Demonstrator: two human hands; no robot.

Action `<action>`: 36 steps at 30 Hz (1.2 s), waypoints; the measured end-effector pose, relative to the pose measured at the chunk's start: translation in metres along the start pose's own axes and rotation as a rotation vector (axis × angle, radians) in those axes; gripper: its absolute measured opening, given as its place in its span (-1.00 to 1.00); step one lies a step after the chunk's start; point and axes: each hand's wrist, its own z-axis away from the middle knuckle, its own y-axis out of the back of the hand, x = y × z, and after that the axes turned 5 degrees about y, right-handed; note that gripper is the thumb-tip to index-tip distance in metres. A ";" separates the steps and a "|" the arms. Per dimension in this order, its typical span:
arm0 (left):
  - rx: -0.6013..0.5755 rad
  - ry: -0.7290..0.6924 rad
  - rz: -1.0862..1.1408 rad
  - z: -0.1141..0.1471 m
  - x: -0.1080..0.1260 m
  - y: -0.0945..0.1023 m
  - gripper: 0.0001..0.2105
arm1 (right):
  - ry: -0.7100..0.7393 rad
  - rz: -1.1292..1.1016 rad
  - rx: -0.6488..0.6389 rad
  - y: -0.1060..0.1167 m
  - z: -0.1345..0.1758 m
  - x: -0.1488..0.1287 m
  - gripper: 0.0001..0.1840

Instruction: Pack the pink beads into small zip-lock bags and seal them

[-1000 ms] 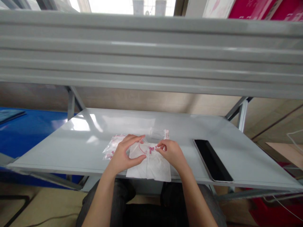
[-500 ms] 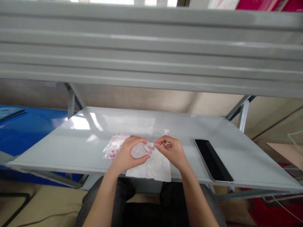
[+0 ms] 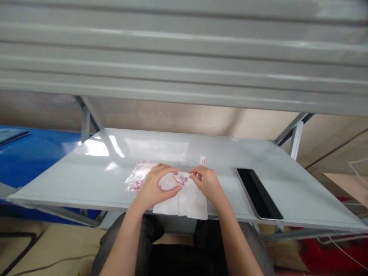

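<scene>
My left hand (image 3: 155, 186) curves around a small clear zip bag (image 3: 178, 178) with a red line along its mouth. The thumb and fingertips are at the two ends of that mouth, which bows open. Pink-red bits show in or behind the clear plastic; which, I cannot tell. Close to the bag's right side, my right hand (image 3: 207, 182) has thumb and forefinger pinched together. Whatever lies between those fingertips is too small to make out. A white cloth or tissue (image 3: 184, 205) lies under both hands at the table's front edge.
Left of my left hand lies a clear bag (image 3: 138, 176) with pink pieces. Another clear bag (image 3: 202, 161) with a red-striped edge lies behind my right hand. A dark-screened tablet (image 3: 258, 193) rests on the grey table (image 3: 224, 151). A ribbed grey shelf (image 3: 184, 57) hangs overhead.
My right hand has moved slightly down, its pinched fingers staying close to the bag's right side. My left hand keeps its hold. The view has tilted down slightly.
</scene>
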 end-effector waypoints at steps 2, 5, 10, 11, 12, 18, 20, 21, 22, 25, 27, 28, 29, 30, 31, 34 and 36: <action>-0.006 0.003 -0.003 0.001 0.000 -0.001 -0.67 | -0.002 0.081 -0.044 -0.006 0.000 0.003 -0.81; -0.018 0.007 -0.011 0.001 0.000 -0.001 -0.67 | -0.013 0.117 -0.064 -0.010 0.000 0.004 -0.81; -0.023 0.016 -0.023 0.000 0.000 -0.001 -0.67 | 0.016 -0.098 0.087 0.000 0.000 -0.009 -0.90; -0.025 0.015 -0.024 0.000 0.000 -0.001 -0.67 | 0.018 -0.193 0.119 0.003 0.001 -0.014 -0.92; -0.028 0.014 -0.026 0.000 0.000 -0.002 -0.67 | 0.020 -0.292 0.137 0.006 0.002 -0.019 -0.93; -0.043 0.009 -0.028 0.000 0.000 -0.003 -0.69 | 0.062 -0.512 0.066 0.007 0.005 -0.033 -0.86; -0.043 0.009 -0.031 0.000 0.000 -0.002 -0.68 | 0.033 -0.489 0.104 0.004 0.003 -0.027 -0.85; -0.039 0.010 -0.032 0.000 -0.001 -0.002 -0.68 | 0.012 -0.452 0.134 0.003 0.002 -0.024 -0.84; -0.033 0.012 -0.032 0.000 -0.001 -0.001 -0.68 | -0.006 -0.387 0.154 0.003 0.002 -0.020 -0.85; -0.010 0.018 -0.036 0.001 -0.002 -0.001 -0.69 | -0.030 -0.075 0.097 0.001 0.001 -0.011 -0.85; -0.008 0.015 -0.040 0.001 -0.002 -0.002 -0.69 | -0.043 0.097 -0.008 -0.002 0.002 -0.008 -0.79; -0.009 0.013 -0.040 0.001 -0.002 -0.002 -0.69 | -0.050 0.150 -0.048 -0.004 0.002 -0.009 -0.77; -0.009 0.012 -0.038 0.001 -0.002 -0.002 -0.68 | -0.055 0.183 -0.075 -0.006 0.003 -0.009 -0.76; -0.008 0.011 -0.035 0.001 -0.002 -0.003 -0.68 | -0.054 0.200 -0.091 -0.007 0.003 -0.010 -0.76; -0.008 0.011 -0.033 0.001 -0.003 -0.003 -0.68 | -0.050 0.210 -0.098 -0.009 0.003 -0.011 -0.77; -0.009 0.009 -0.032 0.001 -0.003 -0.002 -0.69 | -0.048 0.221 -0.089 -0.011 0.003 -0.011 -0.82; -0.015 0.013 -0.035 0.001 -0.003 -0.002 -0.69 | -0.053 0.203 -0.066 -0.010 0.003 -0.010 -0.83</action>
